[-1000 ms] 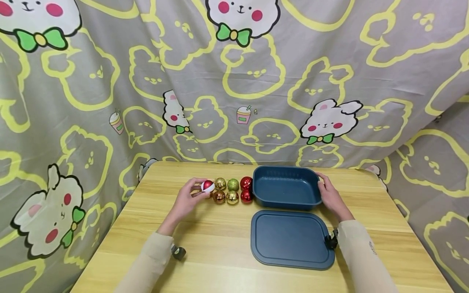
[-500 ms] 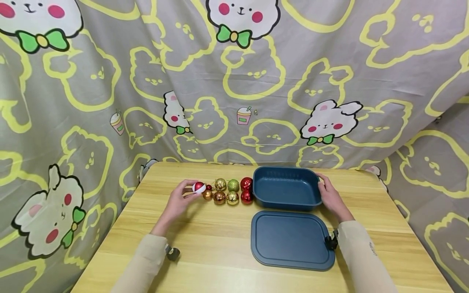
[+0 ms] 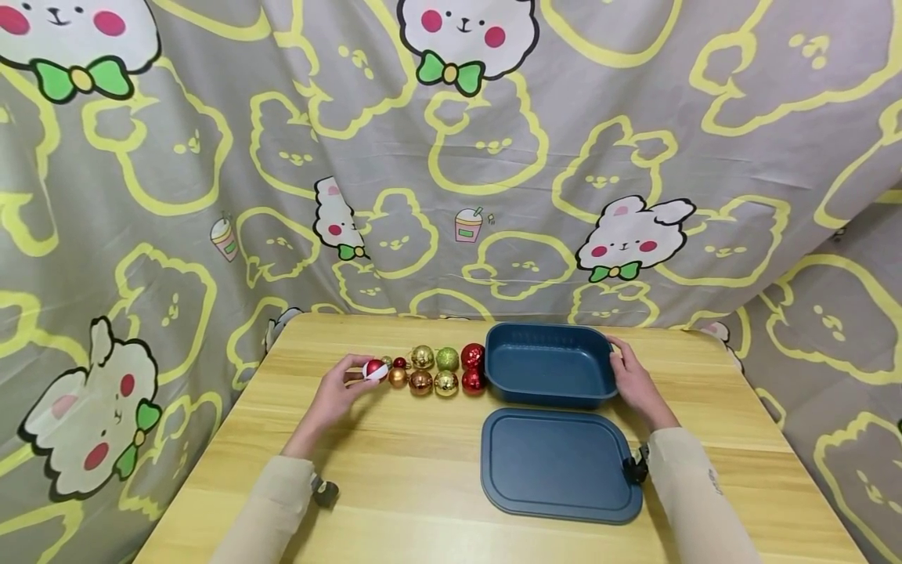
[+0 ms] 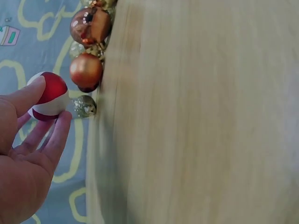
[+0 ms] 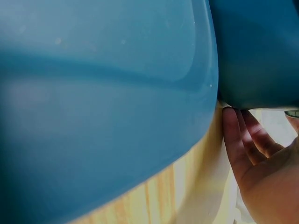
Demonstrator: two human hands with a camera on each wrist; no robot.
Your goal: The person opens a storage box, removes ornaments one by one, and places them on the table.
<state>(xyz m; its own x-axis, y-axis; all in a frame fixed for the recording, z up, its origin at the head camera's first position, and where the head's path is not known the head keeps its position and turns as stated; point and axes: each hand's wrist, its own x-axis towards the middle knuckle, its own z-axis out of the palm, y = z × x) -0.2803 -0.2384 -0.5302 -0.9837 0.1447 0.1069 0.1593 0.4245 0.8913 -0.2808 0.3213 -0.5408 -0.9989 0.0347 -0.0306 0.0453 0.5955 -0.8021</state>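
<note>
Between thumb and fingertips, my left hand (image 3: 337,391) pinches a red-and-white Christmas ball (image 3: 375,370), at the left end of a cluster of ornaments. Closest to it are a small gold bauble (image 3: 386,362), a small dark-red one (image 3: 399,363) and a matte copper one (image 4: 86,71). At the right end of the blue rectangular container (image 3: 550,392), fingers of my right hand (image 3: 636,385) rest against its outer wall. In the right wrist view those fingers look mostly straight. I cannot tell whether the held ball touches the table.
Two rows of baubles reach the container's left side, among them a green one (image 3: 447,359) and a glittery red one (image 3: 473,356). A blue lid (image 3: 561,464) lies flat in front of the container. A patterned curtain (image 3: 521,188) hangs behind the wooden table (image 3: 395,486).
My left hand has moved left and slightly nearer with the red-and-white ball, uncovering the small red, copper and small gold baubles. The right hand has stayed at the container.
</note>
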